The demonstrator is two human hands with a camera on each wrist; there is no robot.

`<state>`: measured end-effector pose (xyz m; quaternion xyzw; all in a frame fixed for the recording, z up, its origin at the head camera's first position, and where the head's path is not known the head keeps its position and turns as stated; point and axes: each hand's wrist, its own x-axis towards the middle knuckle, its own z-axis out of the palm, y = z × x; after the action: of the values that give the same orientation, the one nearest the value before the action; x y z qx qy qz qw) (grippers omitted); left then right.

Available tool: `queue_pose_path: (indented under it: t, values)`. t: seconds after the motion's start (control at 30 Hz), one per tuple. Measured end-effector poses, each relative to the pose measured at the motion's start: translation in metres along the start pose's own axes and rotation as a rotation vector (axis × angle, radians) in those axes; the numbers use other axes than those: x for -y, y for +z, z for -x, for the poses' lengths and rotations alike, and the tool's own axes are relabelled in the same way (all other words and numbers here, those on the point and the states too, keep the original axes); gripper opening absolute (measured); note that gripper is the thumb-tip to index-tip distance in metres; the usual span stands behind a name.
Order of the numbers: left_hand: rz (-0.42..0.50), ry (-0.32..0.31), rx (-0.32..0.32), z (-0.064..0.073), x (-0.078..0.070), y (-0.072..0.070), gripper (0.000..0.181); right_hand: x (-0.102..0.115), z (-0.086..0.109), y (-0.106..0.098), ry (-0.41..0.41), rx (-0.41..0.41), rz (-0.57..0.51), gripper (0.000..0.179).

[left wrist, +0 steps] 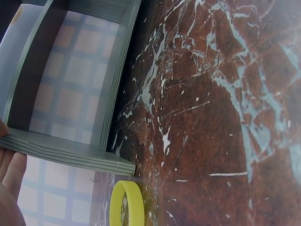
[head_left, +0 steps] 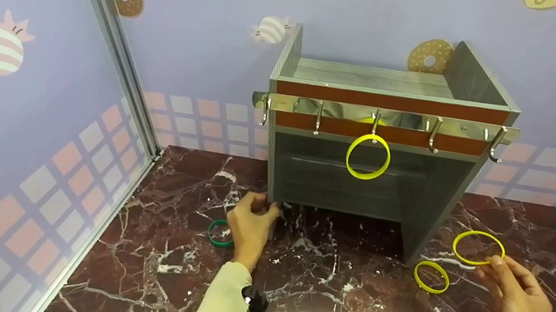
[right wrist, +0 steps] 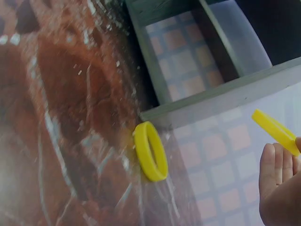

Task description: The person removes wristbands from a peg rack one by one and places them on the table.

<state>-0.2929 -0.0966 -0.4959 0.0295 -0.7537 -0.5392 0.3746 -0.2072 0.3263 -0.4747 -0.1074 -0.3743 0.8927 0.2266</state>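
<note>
A grey wooden rack (head_left: pixel 427 215) stands upright with a metal hook strip (head_left: pixel 333 110) across its front. My left hand (head_left: pixel 250 227) grips the rack's left side panel near its foot, thumb and fingers on either side of the edge. Beside that hand a green ring (head_left: pixel 218 245) lies on the table. Off to the right, my right hand (head_left: pixel 521 304) pinches a yellow ring (head_left: pixel 469 262) by its rim, above the table. Below and left of it, another yellow ring (head_left: pixel 429 290) rests close to the rack's right foot. From the middle hook hangs a third yellow ring (head_left: pixel 363 176).
The table (head_left: pixel 164 295) has a dark red marbled top. A purple side wall (head_left: pixel 34 126) bounds it on the left, and a patterned wall (head_left: pixel 205 48) stands behind the rack. Several other hooks (head_left: pixel 435 134) jut forward from the strip with no ring on them.
</note>
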Motion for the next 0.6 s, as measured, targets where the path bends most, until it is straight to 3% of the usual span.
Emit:
queue_pose_path:
  t: [0.4,0.6]
  values:
    - [-0.014,-0.019,0.009,0.001,-0.001,0.0,0.015,-0.01,-0.009,-0.023,0.043,-0.1,0.134,0.01]
    - [-0.013,-0.015,-0.005,0.0,-0.001,0.0,0.015,-0.012,-0.014,-0.032,0.086,-0.149,0.261,0.008]
